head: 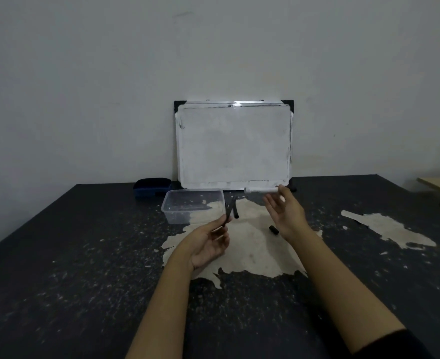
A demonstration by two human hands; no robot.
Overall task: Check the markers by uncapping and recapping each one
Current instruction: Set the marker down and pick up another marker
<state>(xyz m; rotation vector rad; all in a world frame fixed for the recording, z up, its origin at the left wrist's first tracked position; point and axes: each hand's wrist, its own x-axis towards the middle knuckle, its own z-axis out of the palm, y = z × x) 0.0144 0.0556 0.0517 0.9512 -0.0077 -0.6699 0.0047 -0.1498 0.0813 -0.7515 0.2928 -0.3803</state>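
Two hands hover above a worn dark table (84, 255). The right hand (286, 213) pinches a white marker (260, 190) at its fingertips, holding it level in front of a whiteboard (233, 143). The left hand (208, 244) grips dark markers (228, 209) that stick up beside a clear plastic box (193, 209). A black cap (273, 230) lies on the table by the right wrist.

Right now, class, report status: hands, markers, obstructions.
Left hand holds dark marker. Right hand holds white marker at fingertips. Black cap lies loose on table. Nothing in the way.
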